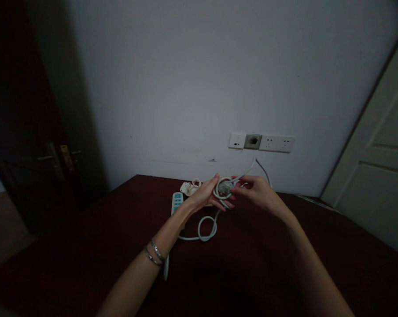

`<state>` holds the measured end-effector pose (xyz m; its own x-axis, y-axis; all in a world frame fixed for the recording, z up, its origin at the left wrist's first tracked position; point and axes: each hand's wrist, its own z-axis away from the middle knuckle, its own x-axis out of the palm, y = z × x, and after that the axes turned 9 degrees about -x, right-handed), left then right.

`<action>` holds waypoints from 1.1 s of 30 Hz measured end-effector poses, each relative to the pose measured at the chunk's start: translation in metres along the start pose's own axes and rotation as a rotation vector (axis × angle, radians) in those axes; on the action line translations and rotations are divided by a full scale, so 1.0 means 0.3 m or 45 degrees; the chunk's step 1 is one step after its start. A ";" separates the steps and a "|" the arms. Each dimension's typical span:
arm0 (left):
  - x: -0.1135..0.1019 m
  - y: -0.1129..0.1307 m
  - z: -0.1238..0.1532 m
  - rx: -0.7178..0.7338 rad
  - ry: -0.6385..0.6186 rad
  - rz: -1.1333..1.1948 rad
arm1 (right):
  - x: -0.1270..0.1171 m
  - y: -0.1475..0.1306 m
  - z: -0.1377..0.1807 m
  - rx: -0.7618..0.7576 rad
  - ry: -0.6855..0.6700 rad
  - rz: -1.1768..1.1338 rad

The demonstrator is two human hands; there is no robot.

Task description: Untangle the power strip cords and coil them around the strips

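Note:
My left hand [206,193] is wrapped around part of a coiled white power cord [205,239], with the thumb up and the fingers beneath the loops. My right hand [261,193] pinches at the same cord beside a pale grey plug [224,188], which lies within the coil; whether the fingertips grip the plug or the cord is hard to see. A loose bend of cord rises above my right hand. More cord hangs below my left hand and forms a loop on the dark red table. Left of my left hand lies a white power strip [177,200] with blue sockets, partly behind my forearm.
Behind the left hand sits a small white object with a thin coiled wire [187,189]. Wall sockets [277,143] are set in the wall just beyond the table [245,264]. A dark door [23,132] stands at left, a pale door [380,149] at right.

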<state>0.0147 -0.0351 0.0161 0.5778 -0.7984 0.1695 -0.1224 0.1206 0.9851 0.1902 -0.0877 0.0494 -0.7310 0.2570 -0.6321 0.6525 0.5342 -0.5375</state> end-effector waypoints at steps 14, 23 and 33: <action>-0.027 0.020 0.017 0.093 0.306 -0.314 | 0.017 0.011 -0.008 -0.003 -0.128 -0.392; -0.058 0.034 0.023 0.232 0.571 -0.799 | 0.037 0.054 -0.008 0.185 -0.139 -0.576; -0.029 0.040 0.044 0.210 0.637 -1.057 | 0.044 0.059 -0.006 0.080 -0.191 -0.301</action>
<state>-0.0025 -0.0347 0.0260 0.8015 -0.2456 -0.5452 0.3879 -0.4805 0.7866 0.1917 -0.0733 0.0326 -0.8300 0.0069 -0.5578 0.4817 0.5131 -0.7104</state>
